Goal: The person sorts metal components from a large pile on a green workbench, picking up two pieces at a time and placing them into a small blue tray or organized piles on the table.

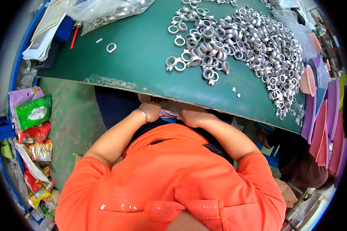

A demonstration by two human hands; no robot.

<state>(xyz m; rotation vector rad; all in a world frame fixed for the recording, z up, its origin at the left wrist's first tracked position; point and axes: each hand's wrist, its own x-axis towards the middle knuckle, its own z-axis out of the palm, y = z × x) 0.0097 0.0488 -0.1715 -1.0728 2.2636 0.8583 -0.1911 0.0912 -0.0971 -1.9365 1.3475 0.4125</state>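
Observation:
Both my hands are low in front of my lap, at the near edge of the green table (142, 69). My left hand (151, 110), with a bracelet at its wrist, is closed beside a white, purple and orange printed plastic bag (168, 114). On the other side of that bag my right hand (192, 115) is curled closed. The bag spans the gap between the hands, and they appear to grip its two sides. The table edge and the hands themselves hide most of the fingertips and the bag's lower part.
A large heap of grey metal ring clamps (258, 42) covers the table's right side. One ring (111, 48) lies apart near a red pen (74, 36). Colourful packets (34, 111) line the left rack. Purple and pink bins (320, 115) stand right, near another person's foot (263, 138).

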